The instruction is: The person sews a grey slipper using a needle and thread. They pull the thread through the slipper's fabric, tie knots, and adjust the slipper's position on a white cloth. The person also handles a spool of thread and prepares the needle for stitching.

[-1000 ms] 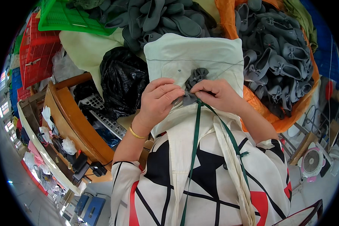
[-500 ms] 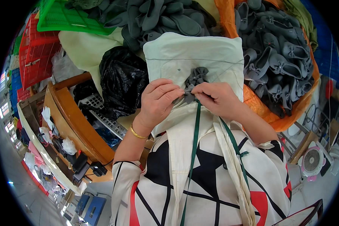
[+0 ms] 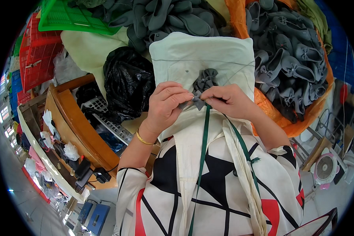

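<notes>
Between my hands, over the pale cloth-covered board on my lap, is a small grey fabric bow with a tiny light spot at its middle. My left hand pinches the bow's left side between thumb and fingers. Close to the bow's right side, my right hand is closed in a pinch; what its fingertips grip is too small to tell. Just beyond the fingers, several more grey bows lie heaped on the pale board.
Grey shoes with bows fill an orange sack at right. More grey shoes are piled beyond the board, by a green basket. A black plastic bag and a wooden drawer table stand left; a fan is right.
The thin shiny, needle-like piece seen between my fingertips no longer shows. The bow has come into fuller view between them. Both hands have barely moved.
</notes>
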`<state>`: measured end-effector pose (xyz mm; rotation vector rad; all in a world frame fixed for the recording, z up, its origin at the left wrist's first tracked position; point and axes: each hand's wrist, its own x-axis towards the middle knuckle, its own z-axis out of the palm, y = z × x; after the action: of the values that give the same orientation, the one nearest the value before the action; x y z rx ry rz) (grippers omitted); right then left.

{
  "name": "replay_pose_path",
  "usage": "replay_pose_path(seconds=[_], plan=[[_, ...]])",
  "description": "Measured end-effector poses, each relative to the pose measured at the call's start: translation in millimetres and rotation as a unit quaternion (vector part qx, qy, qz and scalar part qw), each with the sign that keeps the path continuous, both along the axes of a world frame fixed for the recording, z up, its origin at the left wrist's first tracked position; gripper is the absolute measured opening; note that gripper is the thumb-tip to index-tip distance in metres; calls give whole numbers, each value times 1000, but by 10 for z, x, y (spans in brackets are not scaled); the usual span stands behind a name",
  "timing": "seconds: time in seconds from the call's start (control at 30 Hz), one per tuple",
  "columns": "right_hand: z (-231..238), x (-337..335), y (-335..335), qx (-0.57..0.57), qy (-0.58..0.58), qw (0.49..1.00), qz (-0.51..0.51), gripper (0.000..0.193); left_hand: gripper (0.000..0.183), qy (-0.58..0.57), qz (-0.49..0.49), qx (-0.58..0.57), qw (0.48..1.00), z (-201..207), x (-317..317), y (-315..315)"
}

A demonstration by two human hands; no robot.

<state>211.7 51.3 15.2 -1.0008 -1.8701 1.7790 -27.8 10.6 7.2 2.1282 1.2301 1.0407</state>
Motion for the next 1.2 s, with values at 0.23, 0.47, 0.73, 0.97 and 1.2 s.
replay_pose_path(seconds=[0.23,0.47,0.73,0.97,1.2], plan=[[-107,22,-5,-93,1,995,30,13,28,-84,7,-91,992,-41,24,-40],[-185,-58,-144,-151,81,985,8,7,23,-262,-9,-236,936,-197,75,-216],[-95,-52,-172,-227,59,972,10,8,22,-253,-8,-242,937,-166,109,-235],[-166,-7,-172,-251,72,965,22,18,22,-222,6,-241,945,-131,131,-259],[-137,-98,-180,-224,30,974,5,32,20,-168,0,-245,955,-201,198,-291]])
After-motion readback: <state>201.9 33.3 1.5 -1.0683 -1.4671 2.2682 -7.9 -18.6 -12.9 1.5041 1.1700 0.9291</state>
